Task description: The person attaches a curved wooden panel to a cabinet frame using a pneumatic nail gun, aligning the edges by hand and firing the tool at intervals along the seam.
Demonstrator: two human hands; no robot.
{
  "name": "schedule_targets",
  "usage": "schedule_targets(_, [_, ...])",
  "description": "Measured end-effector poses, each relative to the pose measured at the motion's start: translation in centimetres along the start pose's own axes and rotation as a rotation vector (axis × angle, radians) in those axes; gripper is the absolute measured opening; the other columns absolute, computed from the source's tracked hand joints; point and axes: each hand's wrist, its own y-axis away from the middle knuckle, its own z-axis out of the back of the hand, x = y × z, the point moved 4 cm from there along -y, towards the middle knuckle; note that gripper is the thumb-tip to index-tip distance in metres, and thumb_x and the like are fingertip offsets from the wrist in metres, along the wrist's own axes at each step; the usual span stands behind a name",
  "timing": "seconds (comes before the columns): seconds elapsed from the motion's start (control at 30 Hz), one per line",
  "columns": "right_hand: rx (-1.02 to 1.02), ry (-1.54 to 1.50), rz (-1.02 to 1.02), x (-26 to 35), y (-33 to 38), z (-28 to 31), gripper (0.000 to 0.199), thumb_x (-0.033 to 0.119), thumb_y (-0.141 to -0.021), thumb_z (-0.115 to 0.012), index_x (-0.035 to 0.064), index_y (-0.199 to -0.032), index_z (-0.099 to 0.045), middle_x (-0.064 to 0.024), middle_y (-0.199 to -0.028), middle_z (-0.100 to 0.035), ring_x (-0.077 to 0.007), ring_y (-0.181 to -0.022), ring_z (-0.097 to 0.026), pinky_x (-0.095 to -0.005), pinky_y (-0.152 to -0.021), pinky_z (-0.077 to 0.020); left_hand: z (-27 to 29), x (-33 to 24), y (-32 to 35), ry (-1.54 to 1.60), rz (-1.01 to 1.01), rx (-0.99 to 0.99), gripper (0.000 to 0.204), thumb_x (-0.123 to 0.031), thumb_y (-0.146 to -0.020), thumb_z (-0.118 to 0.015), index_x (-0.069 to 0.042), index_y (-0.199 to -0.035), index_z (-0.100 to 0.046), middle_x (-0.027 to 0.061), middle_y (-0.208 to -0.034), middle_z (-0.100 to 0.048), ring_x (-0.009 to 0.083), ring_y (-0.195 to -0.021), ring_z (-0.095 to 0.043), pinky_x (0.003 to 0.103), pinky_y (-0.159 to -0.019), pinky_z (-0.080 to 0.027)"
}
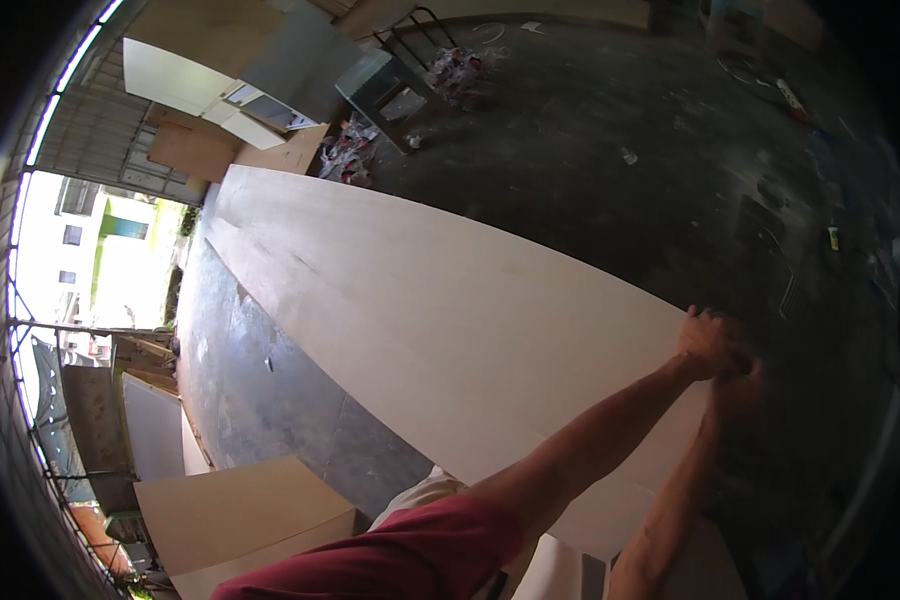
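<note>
A long, pale wooden board [440, 280] stretches from the far left toward me, with some faint dark streaks on its surface. At its right-hand edge is my left hand [708, 343], its fingers bent over the rim. My left arm, in a dark red sleeve, reaches across the board. Just beyond and below it, my right hand [738, 376] is close against the left one, dim in shadow and smeared. Its fingers and whatever they may hold cannot be made out.
A dark concrete floor [570, 150] lies beyond the board, with a small yellow tube [833, 238] at right. Scraps of plastic [348, 155] and a grey stool-like frame [380, 92] stand far left. Another pale panel [240, 510] is at lower left. Sheets lean against the wall.
</note>
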Motion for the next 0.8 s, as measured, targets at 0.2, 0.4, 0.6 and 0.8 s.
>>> schedule_targets(0.2, [-0.060,-0.316,-0.071,0.3,1.5,-1.6,0.030,0.033,-0.077,-0.079,0.0114,-0.095,-0.070,-0.0093,-0.095,-0.071,-0.0277,-0.087,-0.069,-0.0412,-0.078,-0.0553,-1.0,2.0,-0.1,0.007,-0.002,-0.044,0.038,-0.037,-0.064,-0.082,-0.018,-0.097,-0.076,0.0076,-0.100,-0.074,0.0286,-0.101,-0.068,0.049,-0.102,-0.039])
schedule_targets(0.4, [-0.173,-0.290,-0.075,4.8,1.5,-0.3,0.014,0.017,-0.079,-0.072,0.0077,-0.087,-0.065,-0.0137,-0.093,-0.064,-0.0347,-0.081,-0.066,-0.0454,-0.069,-0.0519,-0.3,3.3,-0.6,0.010,-0.035,-0.022,0.023,-0.029,-0.073,-0.077,-0.022,-0.095,-0.074,0.0027,-0.099,-0.075,0.0272,-0.103,-0.067,0.047,-0.094,-0.041])
schedule_targets(0.6, [-0.212,-0.242,-0.091,6.3,2.1,1.9,0.010,0.008,-0.079,-0.069,0.0078,-0.088,-0.064,-0.0133,-0.092,-0.062,-0.0355,-0.081,-0.065,-0.0466,-0.068,-0.0515,0.6,2.2,0.4,0.057,-0.034,-0.038,0.017,-0.025,-0.078,-0.074,-0.017,-0.092,-0.073,0.0024,-0.098,-0.075,0.0270,-0.101,-0.067,0.044,-0.089,-0.040])
schedule_targets(0.8, [-0.191,-0.251,-0.099,7.0,2.6,2.3,0.011,0.005,-0.078,-0.067,0.0069,-0.088,-0.064,-0.0147,-0.094,-0.061,-0.0375,-0.081,-0.064,-0.0477,-0.066,-0.0511,1.5,2.2,1.1,0.050,-0.027,-0.022,0.018,-0.020,-0.078,-0.074,-0.015,-0.095,-0.073,0.0040,-0.096,-0.076,0.0272,-0.098,-0.068,0.043,-0.088,-0.042])
